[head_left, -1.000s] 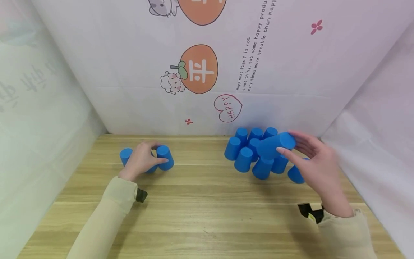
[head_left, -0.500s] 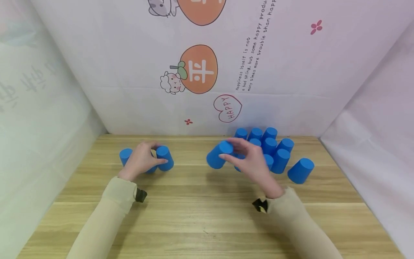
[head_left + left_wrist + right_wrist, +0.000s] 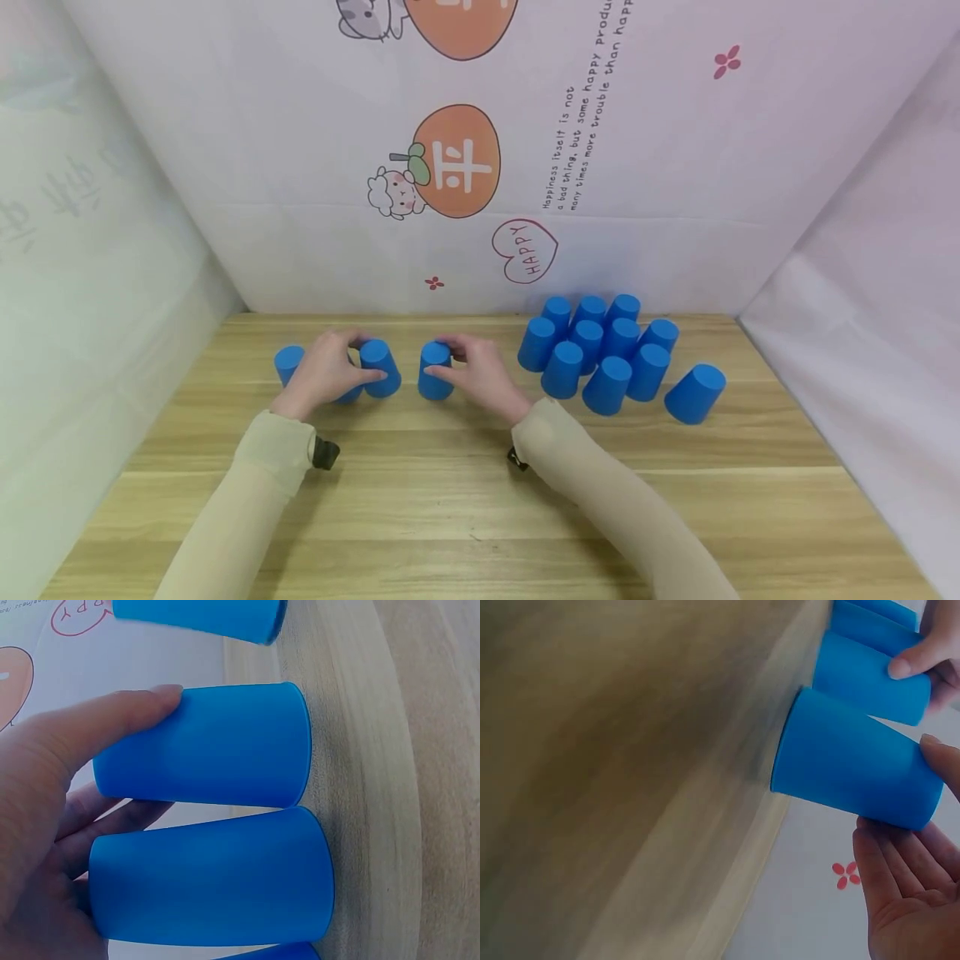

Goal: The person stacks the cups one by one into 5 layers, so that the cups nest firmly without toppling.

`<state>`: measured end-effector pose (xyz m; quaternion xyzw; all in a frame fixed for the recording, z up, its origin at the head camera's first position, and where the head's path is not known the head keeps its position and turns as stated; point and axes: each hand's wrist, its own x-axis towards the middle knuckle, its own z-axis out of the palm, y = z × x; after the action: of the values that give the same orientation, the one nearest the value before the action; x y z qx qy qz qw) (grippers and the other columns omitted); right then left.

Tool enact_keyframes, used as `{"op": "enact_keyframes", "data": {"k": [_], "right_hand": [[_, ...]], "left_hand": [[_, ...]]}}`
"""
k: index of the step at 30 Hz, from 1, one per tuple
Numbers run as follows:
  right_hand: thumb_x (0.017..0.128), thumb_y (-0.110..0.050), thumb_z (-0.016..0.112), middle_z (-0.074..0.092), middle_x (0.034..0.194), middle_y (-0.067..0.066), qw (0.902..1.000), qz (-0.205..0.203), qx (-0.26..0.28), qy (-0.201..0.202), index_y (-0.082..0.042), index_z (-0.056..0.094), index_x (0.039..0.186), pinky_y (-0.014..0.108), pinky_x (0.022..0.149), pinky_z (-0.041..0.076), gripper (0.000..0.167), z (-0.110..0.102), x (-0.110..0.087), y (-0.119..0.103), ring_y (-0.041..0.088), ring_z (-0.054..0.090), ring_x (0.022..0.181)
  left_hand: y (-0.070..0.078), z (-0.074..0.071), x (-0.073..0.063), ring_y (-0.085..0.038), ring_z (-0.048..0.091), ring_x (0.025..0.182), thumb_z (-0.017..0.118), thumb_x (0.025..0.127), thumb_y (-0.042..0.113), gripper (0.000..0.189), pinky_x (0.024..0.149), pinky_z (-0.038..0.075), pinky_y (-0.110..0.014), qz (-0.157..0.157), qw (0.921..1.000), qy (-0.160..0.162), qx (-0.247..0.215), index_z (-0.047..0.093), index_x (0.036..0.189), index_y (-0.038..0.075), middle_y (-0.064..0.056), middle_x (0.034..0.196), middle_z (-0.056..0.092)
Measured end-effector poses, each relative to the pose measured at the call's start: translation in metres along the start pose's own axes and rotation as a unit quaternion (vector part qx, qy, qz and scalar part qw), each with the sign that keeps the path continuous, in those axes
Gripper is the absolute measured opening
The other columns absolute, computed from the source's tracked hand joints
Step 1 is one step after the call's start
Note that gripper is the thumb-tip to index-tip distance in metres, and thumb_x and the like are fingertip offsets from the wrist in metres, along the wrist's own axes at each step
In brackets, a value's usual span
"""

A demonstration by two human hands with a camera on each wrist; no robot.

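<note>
My left hand [image 3: 330,371] grips an upside-down blue cup [image 3: 380,368] between thumb and fingers on the left half of the table. Another blue cup [image 3: 217,877] stands right beside it, mostly hidden behind that hand in the head view. Further left is a third cup [image 3: 289,363], partly covered by the hand. My right hand [image 3: 480,371] holds one more blue cup [image 3: 434,372], rim down, a small gap to the right of the left hand's cup. In the right wrist view this cup [image 3: 855,761] sits between the thumb and fingers, its rim at the tabletop.
Several upside-down blue cups [image 3: 606,386] stand grouped at the back right of the wooden table [image 3: 450,517]. One cup [image 3: 696,393] stands apart at the group's right. A white printed sheet [image 3: 645,250] rises behind the table, with white sheets at both sides.
My right hand has carried its cup leftward from above the group and lowered it beside the left hand's cup. The left hand has stayed in place on its cup.
</note>
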<state>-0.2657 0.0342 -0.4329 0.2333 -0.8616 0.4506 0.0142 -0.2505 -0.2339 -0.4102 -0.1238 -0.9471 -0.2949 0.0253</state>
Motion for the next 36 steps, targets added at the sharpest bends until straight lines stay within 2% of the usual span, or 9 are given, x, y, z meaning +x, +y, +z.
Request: {"op": "enact_keyframes", "data": {"k": [5,10,18,25,29,36], "right_hand": [[0.091,-0.030,0.080,0.069,0.126,0.008,0.9996,-0.006,-0.028,-0.006,-0.006,0.064,0.134,0.040,0.093,0.055,0.052,0.013,0.013,-0.006,0.024,0.068,0.110],[0.090,-0.029,0.081,0.070,0.123,0.007,0.9995,-0.006,-0.029,-0.006,-0.007,0.065,0.132,0.036,0.090,0.057,0.050,0.021,0.019,-0.012,0.022,0.069,0.106],[0.089,-0.035,0.082,0.066,0.132,0.007,0.9998,0.007,-0.008,-0.016,-0.009,0.061,0.139,0.040,0.096,0.054,0.060,0.018,0.017,-0.012,0.025,0.065,0.116],[0.087,-0.036,0.083,0.065,0.133,0.010,0.9995,0.005,0.031,0.008,-0.009,0.062,0.137,0.040,0.101,0.050,0.061,-0.013,0.007,-0.013,0.026,0.063,0.121],[0.086,-0.039,0.084,0.066,0.132,0.004,0.9993,0.011,0.013,0.035,-0.012,0.064,0.136,0.039,0.102,0.050,0.060,-0.040,-0.005,-0.014,0.021,0.062,0.121],[0.086,-0.040,0.084,0.065,0.134,0.004,0.9967,0.017,-0.021,0.077,-0.013,0.065,0.136,0.050,0.102,0.048,0.060,-0.092,-0.036,0.001,0.026,0.059,0.124]], "left_hand": [[0.002,-0.001,-0.001,-0.028,0.066,0.091,0.087,0.084,0.030,0.058,0.081,0.056,-0.049,-0.003,1.0000,-0.004,0.000,0.065,0.130,0.001,-0.017,0.119,0.067],[0.002,-0.001,-0.001,-0.033,0.067,0.097,0.086,0.085,0.031,0.059,0.084,0.055,-0.052,0.001,1.0000,-0.005,0.000,0.065,0.130,0.000,-0.018,0.120,0.067],[0.001,0.000,-0.001,-0.038,0.067,0.101,0.086,0.085,0.032,0.059,0.086,0.055,-0.054,-0.003,1.0000,-0.007,-0.002,0.065,0.130,0.001,-0.019,0.122,0.067],[0.000,-0.002,-0.001,-0.038,0.067,0.101,0.086,0.084,0.030,0.058,0.085,0.055,-0.054,-0.002,1.0000,-0.005,-0.003,0.065,0.130,0.001,-0.019,0.121,0.067],[0.000,-0.001,-0.002,-0.034,0.067,0.097,0.086,0.084,0.030,0.058,0.084,0.056,-0.052,-0.002,1.0000,-0.005,-0.003,0.065,0.129,0.001,-0.018,0.121,0.067],[0.000,0.000,-0.002,-0.029,0.067,0.093,0.086,0.085,0.029,0.058,0.082,0.056,-0.050,0.002,1.0000,-0.005,-0.006,0.064,0.130,0.001,-0.018,0.122,0.067]]}}
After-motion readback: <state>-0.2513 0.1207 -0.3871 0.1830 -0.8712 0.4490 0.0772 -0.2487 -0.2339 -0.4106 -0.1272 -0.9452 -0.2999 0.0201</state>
